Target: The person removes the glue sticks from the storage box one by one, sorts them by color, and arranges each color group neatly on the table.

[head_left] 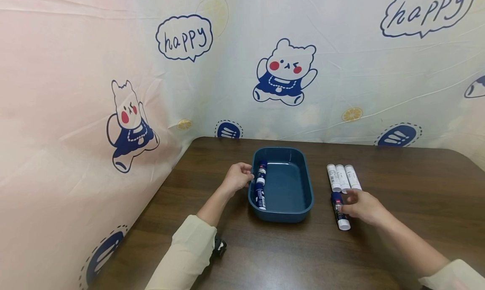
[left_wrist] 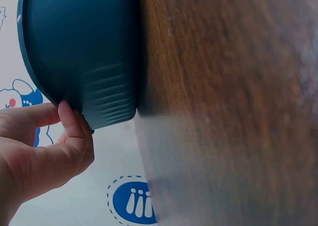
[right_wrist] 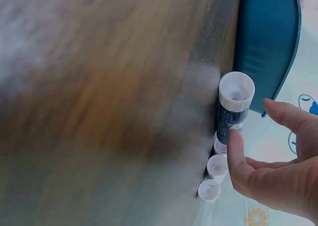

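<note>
A dark blue plastic bin (head_left: pixel 282 216) stands on the table. My left hand (head_left: pixel 238 177) pinches its left rim between thumb and fingers, also visible in the left wrist view. Along the bin's left inner wall lie two navy glue sticks with white ends, a far one (head_left: pixel 262 172) and a near one (head_left: pixel 260 196). To the bin's right, another navy glue stick (head_left: pixel 344 223) lies on the table. My right hand (head_left: pixel 363 206) is at its right side, a finger over its label and the thumb apart from it in the right wrist view.
Three white glue sticks lie side by side just beyond the navy one: left (head_left: pixel 334 178), middle (head_left: pixel 342 178) and right (head_left: pixel 353 177). They sit close to my right fingers. The brown wooden table (head_left: pixel 250 256) ends at a printed cloth backdrop (head_left: pixel 341 62).
</note>
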`<move>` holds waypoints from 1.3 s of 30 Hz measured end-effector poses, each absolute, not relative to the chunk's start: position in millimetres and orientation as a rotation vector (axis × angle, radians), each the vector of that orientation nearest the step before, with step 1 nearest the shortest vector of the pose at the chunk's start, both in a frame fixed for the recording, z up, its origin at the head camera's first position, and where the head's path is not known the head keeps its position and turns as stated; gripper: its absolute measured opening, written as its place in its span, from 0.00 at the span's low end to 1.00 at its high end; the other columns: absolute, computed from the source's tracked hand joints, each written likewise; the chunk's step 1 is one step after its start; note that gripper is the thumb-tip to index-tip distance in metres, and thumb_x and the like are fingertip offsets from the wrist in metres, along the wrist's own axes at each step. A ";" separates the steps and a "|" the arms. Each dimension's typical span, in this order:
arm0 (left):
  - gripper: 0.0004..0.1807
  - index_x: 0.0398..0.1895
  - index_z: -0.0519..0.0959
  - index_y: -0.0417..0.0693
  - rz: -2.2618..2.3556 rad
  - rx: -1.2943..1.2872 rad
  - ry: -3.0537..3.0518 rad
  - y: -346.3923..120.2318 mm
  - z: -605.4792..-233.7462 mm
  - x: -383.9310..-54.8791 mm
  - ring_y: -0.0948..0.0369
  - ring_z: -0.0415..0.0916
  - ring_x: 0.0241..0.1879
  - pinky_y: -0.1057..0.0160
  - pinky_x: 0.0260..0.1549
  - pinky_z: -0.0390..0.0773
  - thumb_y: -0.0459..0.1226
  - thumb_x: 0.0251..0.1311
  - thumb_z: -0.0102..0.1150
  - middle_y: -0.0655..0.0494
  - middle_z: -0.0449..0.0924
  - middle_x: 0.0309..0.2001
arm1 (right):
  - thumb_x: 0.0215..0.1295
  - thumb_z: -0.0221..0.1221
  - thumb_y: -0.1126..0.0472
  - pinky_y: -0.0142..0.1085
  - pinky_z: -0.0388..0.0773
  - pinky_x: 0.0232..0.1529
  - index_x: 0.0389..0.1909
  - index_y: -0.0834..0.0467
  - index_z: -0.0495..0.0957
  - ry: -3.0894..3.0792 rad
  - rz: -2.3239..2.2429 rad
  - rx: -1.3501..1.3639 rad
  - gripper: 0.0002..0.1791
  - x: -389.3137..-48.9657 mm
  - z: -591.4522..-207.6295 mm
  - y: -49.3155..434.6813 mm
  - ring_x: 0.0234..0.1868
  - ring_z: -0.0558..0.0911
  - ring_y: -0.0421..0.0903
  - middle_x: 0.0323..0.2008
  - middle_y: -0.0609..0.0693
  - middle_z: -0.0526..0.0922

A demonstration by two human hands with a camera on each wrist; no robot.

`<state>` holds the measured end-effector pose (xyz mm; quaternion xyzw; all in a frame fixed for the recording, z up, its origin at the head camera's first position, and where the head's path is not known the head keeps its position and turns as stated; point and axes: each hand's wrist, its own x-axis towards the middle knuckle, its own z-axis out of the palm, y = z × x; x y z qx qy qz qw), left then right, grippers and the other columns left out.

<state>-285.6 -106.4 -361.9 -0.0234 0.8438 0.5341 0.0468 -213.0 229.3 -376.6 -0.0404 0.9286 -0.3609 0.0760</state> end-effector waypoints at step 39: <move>0.18 0.54 0.72 0.35 1.615 -0.086 2.603 -105.0 -363.2 -286.5 0.54 0.73 0.38 0.59 0.35 0.79 0.28 0.59 0.56 0.47 0.72 0.37 | 0.58 0.60 0.65 0.41 0.78 0.41 0.63 0.69 0.59 2.776 -1.608 -0.437 0.33 -226.0 -359.5 146.3 0.44 0.76 0.54 0.50 0.64 0.71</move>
